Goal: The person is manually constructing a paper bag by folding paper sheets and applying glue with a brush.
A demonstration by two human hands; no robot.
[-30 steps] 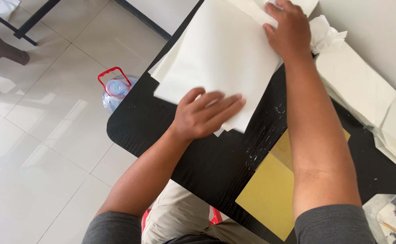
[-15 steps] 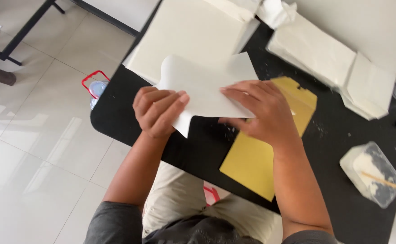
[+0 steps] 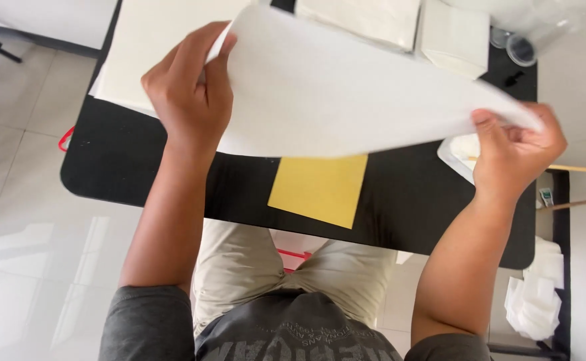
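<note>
The black tabletop is carrying everything here, and the person is sitting close against its near edge, so both arms are reaching over it without stretching. Above it, a large white sheet is hanging in the air, spanning from about ten o'clock to three o'clock of the view and bowing in the middle — it is being held by its two ends only, so the centre is sagging under its own weight.

At eleven o'clock a stack of similar white sheets is lying flat, near the left hand, which looks like the supply the lifted one belongs with. At twelve to one o'clock, folded white bundles are sitting at the far edge, out of the working space.

Directly under the lifted sheet, at six o'clock of it, a yellow card is lying flat in front of the person's lap, right where the hands would naturally come down.

The left hand is gripping the sheet's left end — its fingers are curled shut around the edge. The right hand is pinching the right corner, fingers closed on the paper with the thumb on top.

At three o'clock a shallow clear dish with a thin stick across it is waiting just beside the right hand.
</note>
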